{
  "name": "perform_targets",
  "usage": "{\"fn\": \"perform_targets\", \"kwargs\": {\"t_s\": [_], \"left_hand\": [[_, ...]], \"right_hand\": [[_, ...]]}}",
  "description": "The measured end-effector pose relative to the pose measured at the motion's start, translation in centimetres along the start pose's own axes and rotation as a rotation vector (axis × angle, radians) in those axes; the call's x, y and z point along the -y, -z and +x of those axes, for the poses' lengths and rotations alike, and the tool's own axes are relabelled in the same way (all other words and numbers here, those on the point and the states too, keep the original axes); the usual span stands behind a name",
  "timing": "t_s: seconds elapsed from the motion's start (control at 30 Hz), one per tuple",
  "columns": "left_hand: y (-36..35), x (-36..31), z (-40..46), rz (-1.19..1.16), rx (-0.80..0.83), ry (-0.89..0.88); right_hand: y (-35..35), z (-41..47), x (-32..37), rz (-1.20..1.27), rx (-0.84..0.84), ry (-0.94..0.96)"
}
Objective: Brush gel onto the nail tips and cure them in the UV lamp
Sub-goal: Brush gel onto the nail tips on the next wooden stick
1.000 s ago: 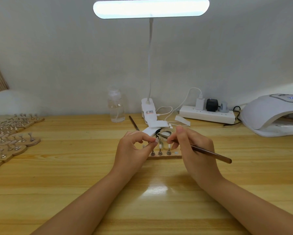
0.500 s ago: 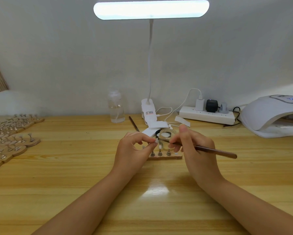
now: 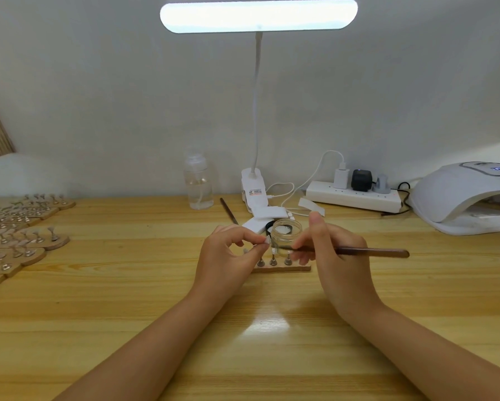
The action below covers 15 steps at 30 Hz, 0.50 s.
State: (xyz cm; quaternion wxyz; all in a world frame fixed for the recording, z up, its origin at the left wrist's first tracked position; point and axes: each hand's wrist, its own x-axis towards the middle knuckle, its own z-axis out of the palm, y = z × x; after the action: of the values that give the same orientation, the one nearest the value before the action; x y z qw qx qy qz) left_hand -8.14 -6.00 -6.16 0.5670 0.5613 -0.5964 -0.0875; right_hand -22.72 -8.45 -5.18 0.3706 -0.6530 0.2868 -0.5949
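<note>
A small wooden holder (image 3: 297, 268) with several metal pegs lies at the table's middle. My left hand (image 3: 228, 259) pinches a pale nail tip (image 3: 267, 240) between thumb and forefinger just above its left end. My right hand (image 3: 335, 256) grips a thin brown gel brush (image 3: 373, 252), held almost level, bristles pointing left at the nail tip. A clear gel jar (image 3: 286, 231) stands open right behind the holder. The white UV lamp (image 3: 468, 195) sits at the far right, its display lit and its mouth facing left.
Many wooden holders with nail tips (image 3: 26, 241) crowd the left edge. At the back stand a clear bottle (image 3: 198, 183), a spare brush (image 3: 228, 211), the clip desk lamp (image 3: 254, 192) and a power strip (image 3: 354, 195) with cables.
The brush handle has swung from slanting down-right to almost level. My right thumb has lifted, and the bristles have moved slightly lower towards the nail tip.
</note>
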Motion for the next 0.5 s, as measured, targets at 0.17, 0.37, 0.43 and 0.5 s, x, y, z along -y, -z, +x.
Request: {"fn": "perform_targets", "kwargs": {"t_s": [0.17, 0.37, 0.43, 0.5], "left_hand": [[-0.03, 0.01, -0.01, 0.006, 0.003, -0.001], [-0.01, 0.02, -0.02, 0.0, 0.002, 0.001], [0.0, -0.01, -0.03, 0.005, 0.001, -0.002], [0.0, -0.05, -0.03, 0.007, -0.002, -0.003]], "right_hand": [[-0.01, 0.02, 0.05, 0.003, 0.025, -0.037], [-0.05, 0.14, 0.06, -0.017, 0.02, 0.007], [-0.05, 0.12, 0.06, 0.01, 0.016, -0.046], [0.02, 0.14, 0.08, 0.028, -0.01, -0.054]]}}
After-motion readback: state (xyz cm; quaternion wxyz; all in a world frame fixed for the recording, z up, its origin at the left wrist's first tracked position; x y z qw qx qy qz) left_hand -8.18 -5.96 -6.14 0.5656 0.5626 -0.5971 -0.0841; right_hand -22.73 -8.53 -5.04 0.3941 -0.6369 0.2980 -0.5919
